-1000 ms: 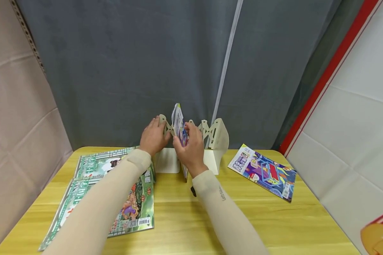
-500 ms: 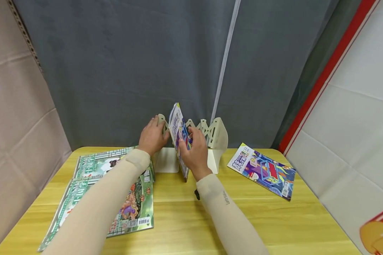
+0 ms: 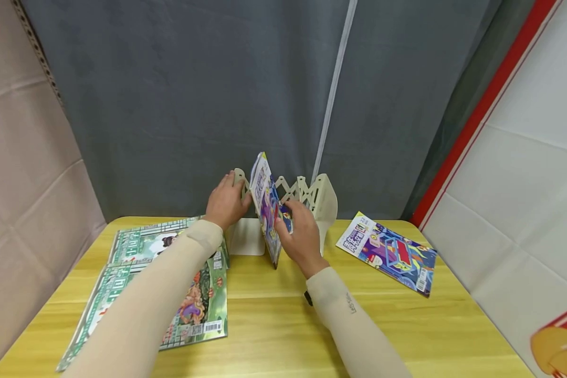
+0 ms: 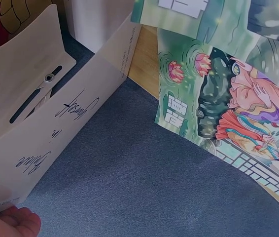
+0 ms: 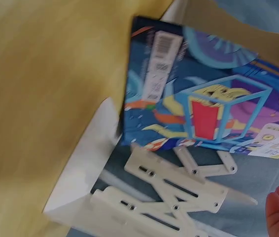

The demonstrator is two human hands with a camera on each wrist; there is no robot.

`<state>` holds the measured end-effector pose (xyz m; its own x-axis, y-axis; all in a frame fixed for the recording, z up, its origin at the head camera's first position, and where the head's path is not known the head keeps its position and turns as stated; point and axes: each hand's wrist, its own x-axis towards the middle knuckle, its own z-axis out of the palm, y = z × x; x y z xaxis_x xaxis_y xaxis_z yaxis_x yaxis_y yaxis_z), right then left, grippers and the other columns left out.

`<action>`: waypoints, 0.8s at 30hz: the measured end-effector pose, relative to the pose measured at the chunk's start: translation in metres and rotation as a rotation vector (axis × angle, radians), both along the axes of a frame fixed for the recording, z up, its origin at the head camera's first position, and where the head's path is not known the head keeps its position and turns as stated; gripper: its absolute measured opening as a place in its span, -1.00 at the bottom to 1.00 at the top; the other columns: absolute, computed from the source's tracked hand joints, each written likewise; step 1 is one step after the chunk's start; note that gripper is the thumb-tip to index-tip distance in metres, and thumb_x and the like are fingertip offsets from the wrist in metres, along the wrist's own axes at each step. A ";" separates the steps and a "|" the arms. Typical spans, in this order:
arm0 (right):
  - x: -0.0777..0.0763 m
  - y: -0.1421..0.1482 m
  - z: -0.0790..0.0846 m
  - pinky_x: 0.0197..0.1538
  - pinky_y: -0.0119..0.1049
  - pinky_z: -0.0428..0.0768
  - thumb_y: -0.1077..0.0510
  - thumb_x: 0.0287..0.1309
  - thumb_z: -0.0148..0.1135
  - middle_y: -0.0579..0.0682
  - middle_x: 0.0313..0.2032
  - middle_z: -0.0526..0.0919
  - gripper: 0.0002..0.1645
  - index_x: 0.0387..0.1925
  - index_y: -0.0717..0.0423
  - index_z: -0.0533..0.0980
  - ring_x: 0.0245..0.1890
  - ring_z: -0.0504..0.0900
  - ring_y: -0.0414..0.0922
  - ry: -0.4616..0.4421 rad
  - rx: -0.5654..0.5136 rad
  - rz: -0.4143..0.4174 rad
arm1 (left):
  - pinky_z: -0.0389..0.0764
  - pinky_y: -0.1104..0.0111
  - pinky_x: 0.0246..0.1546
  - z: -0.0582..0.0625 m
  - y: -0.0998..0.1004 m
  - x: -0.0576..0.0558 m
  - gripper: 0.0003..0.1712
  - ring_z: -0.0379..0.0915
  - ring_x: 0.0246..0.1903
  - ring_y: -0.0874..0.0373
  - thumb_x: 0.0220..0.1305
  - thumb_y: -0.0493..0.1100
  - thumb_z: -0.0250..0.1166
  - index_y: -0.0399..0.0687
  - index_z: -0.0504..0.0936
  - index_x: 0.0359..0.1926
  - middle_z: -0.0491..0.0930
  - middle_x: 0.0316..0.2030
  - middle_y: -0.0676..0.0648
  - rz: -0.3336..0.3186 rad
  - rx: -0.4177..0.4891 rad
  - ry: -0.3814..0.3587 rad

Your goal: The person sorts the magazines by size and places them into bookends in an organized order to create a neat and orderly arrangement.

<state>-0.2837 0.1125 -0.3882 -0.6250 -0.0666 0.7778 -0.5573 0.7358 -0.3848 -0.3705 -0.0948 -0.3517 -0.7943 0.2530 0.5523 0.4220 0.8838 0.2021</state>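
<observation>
- My left grip [image 3: 226, 203] is holding the left end panel of the bookstand [image 3: 325, 202], thumb on the inner side and fingers on the outer, probably to keep the stand from sliding.
- My right grip [image 3: 302, 236] is curving loosely, thumb and fingers spread rather than pinching, beside the right face of the standing magazine [image 3: 266, 202]; whether a fingertip is touching it, I cannot tell.
- The magazine is standing on edge within the bookstand and leaning a little left, so I am likely guarding it against tipping; which divider is supporting it is hidden.
- Both sleeves are slanting inward from the near corners, the left sleeve [image 3: 146, 299] passing over green magazines [image 3: 203, 310], the right sleeve [image 3: 349, 315] crossing bare bench [image 3: 274, 325].
- The green magazines are lying overlapped at my left, seemingly laid within easy reach.
- A loose magazine [image 3: 389, 254] with a similar purple cover is lying flat right of the stand, apart from it.
- Behind everything, a grey curtain [image 3: 193, 105] is hanging.
</observation>
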 end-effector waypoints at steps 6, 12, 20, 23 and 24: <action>0.005 0.019 -0.008 0.26 0.01 0.44 -0.05 0.23 0.17 0.20 0.19 0.53 -0.41 0.16 0.25 0.51 0.19 0.50 0.11 -0.037 0.163 0.013 | 0.30 -0.04 0.31 -0.001 0.004 -0.002 -0.42 0.22 0.35 -0.30 0.40 0.02 0.15 -0.29 0.51 0.26 0.24 0.38 -0.41 -0.003 -0.014 -0.010; 0.013 0.036 -0.018 0.25 0.08 0.43 -0.06 0.24 0.20 0.21 0.22 0.49 -0.40 0.20 0.23 0.50 0.22 0.47 0.13 -0.082 0.312 0.031 | 0.31 -0.05 0.31 -0.001 0.006 -0.003 -0.43 0.21 0.35 -0.30 0.39 0.00 0.17 -0.30 0.52 0.25 0.23 0.38 -0.42 -0.013 -0.023 -0.012; 0.025 0.056 -0.034 0.21 0.09 0.47 -0.08 0.23 0.23 0.21 0.20 0.50 -0.41 0.18 0.19 0.50 0.20 0.47 0.15 -0.089 0.515 0.032 | 0.30 -0.07 0.31 0.000 0.004 -0.001 -0.43 0.18 0.37 -0.29 0.38 -0.04 0.19 -0.28 0.49 0.30 0.20 0.40 -0.42 -0.021 -0.020 -0.035; 0.029 0.065 -0.037 0.24 0.09 0.44 -0.13 0.29 0.16 0.19 0.23 0.48 -0.39 0.22 0.17 0.48 0.23 0.45 0.14 -0.140 0.560 0.006 | 0.30 -0.07 0.30 0.000 0.003 -0.001 -0.43 0.18 0.37 -0.29 0.37 -0.04 0.19 -0.27 0.50 0.29 0.20 0.40 -0.42 -0.019 -0.017 -0.030; 0.030 0.068 -0.037 0.25 0.09 0.44 -0.13 0.30 0.16 0.19 0.24 0.47 -0.38 0.23 0.16 0.48 0.23 0.45 0.15 -0.155 0.567 0.000 | 0.30 -0.08 0.30 0.000 0.002 -0.001 -0.43 0.18 0.37 -0.30 0.37 -0.05 0.19 -0.28 0.50 0.29 0.20 0.40 -0.42 -0.020 -0.015 -0.028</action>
